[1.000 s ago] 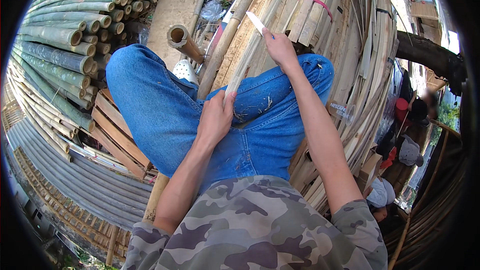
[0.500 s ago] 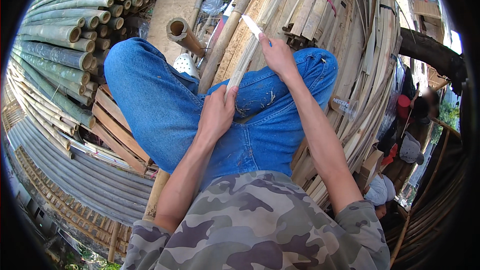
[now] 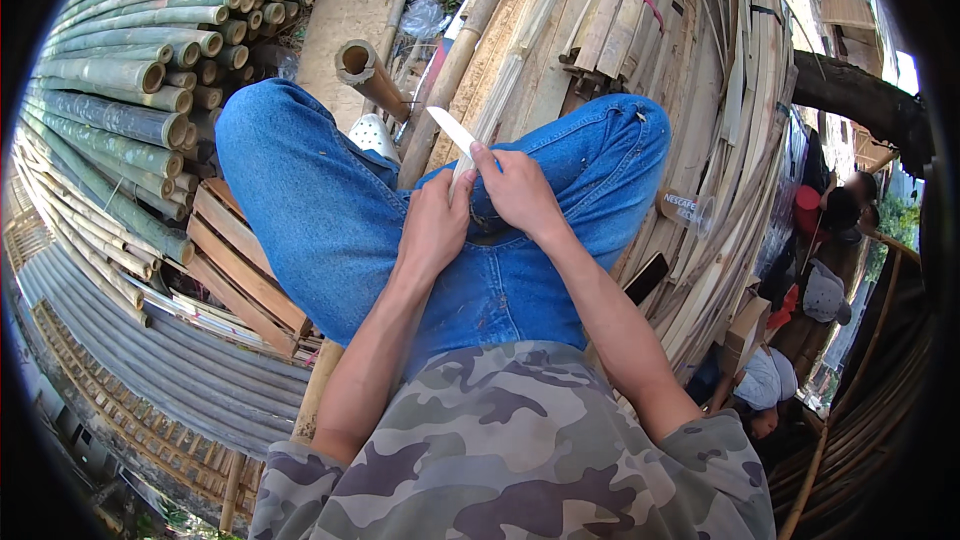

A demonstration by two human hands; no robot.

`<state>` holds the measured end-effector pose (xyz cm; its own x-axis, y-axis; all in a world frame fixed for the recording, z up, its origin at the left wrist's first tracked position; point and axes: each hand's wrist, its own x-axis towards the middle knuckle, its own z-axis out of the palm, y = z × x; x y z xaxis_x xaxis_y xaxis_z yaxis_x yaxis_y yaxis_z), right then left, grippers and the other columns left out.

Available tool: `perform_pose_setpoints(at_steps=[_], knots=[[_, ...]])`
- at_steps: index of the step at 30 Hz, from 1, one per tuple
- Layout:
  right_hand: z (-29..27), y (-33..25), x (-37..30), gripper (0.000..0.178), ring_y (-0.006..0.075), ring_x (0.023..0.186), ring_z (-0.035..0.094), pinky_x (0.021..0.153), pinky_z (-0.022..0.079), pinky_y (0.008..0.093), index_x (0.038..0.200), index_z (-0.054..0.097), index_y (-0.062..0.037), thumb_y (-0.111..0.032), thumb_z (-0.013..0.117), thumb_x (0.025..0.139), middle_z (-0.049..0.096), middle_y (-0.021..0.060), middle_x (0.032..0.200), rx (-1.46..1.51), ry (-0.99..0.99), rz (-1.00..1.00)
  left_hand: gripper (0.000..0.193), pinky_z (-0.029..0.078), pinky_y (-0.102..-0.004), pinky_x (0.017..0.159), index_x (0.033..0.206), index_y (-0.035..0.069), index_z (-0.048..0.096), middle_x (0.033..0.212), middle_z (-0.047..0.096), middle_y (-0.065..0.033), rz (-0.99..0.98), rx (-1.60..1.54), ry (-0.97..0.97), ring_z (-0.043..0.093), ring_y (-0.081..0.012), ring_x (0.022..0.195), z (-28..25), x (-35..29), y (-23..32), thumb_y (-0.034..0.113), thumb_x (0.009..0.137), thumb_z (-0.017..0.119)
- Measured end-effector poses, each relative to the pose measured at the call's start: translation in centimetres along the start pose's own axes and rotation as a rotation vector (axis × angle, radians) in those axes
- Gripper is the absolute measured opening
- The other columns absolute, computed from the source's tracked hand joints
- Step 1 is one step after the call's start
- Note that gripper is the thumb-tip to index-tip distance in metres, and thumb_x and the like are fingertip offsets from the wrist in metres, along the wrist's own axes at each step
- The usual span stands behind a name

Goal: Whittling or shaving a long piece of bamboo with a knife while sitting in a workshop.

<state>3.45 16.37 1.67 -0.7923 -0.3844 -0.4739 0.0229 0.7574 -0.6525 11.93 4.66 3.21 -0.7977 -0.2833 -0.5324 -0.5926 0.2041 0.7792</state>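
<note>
The blade [image 3: 452, 129] looks smooth, the denim trousers [image 3: 295, 185] matt.

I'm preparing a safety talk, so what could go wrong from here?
The knife in the right hand sits close to the bare left hand, so a slip might cut that hand. The pale strips gripped there look long and thin; an edge might splinter. Both hands are over the blue jeans, so a stray stroke could catch them.
</note>
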Motion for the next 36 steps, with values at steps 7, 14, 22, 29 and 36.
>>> perform_pose_setpoints(at_steps=[7,14,22,29,36], knots=[[-6.5,0.8,7.2,0.059,0.0425,0.073,0.063,0.069,0.048,0.0459,0.084,0.065,0.0073,-0.048,0.048,0.098,0.062,0.0273,0.072,0.063,0.189,0.129,0.044,0.042,-0.0416,0.061,0.085,-0.005,0.060,0.067,0.058,-0.0164,0.056,-0.032,0.032,0.056,-0.0291,0.066,0.5,-0.1,-0.9,0.034,0.102,0.050],[-6.7,2.5,10.9,0.062,0.0200,0.051,0.050,0.052,0.041,0.0367,0.070,0.059,0.0046,-0.049,0.049,0.099,0.051,0.0106,0.057,-0.002,0.166,0.054,0.046,0.036,-0.0330,0.050,0.082,-0.003,0.059,0.056,0.050,-0.0031,0.081,-0.080,0.048,0.045,-0.0115,0.053,0.8,0.1,-1.0,0.038,0.103,0.051],[-5.1,1.0,8.6,0.060,0.0511,0.086,0.062,0.080,0.049,0.0528,0.083,0.067,0.0067,-0.046,0.044,0.099,0.063,0.0321,0.081,-0.144,0.144,-0.002,0.045,0.034,-0.0315,0.048,0.082,-0.003,0.058,0.056,0.048,-0.0019,0.019,-0.080,0.026,0.042,-0.0092,0.052,0.6,0.2,-1.1,0.036,0.103,0.051],[-3.5,-0.1,5.0,0.057,0.0493,0.077,0.062,0.071,0.048,0.0533,0.079,0.066,0.0053,-0.044,0.045,0.099,0.061,0.0297,0.072,-0.102,0.163,-0.039,0.044,0.033,-0.0305,0.047,0.081,-0.002,0.058,0.055,0.047,-0.0008,0.022,-0.109,0.017,0.042,-0.0082,0.050,0.8,0.2,-1.3,0.035,0.103,0.052],[-2.5,-0.5,1.8,0.052,0.0501,0.074,0.059,0.065,0.046,0.0538,0.077,0.062,0.0056,-0.037,0.046,0.101,0.058,0.0297,0.069,-0.082,0.145,-0.029,0.042,0.045,-0.0436,0.061,0.086,-0.005,0.062,0.067,0.060,-0.0232,-0.068,-0.062,-0.054,0.061,-0.0350,0.061,0.3,-0.3,-0.8,0.032,0.102,0.051]])
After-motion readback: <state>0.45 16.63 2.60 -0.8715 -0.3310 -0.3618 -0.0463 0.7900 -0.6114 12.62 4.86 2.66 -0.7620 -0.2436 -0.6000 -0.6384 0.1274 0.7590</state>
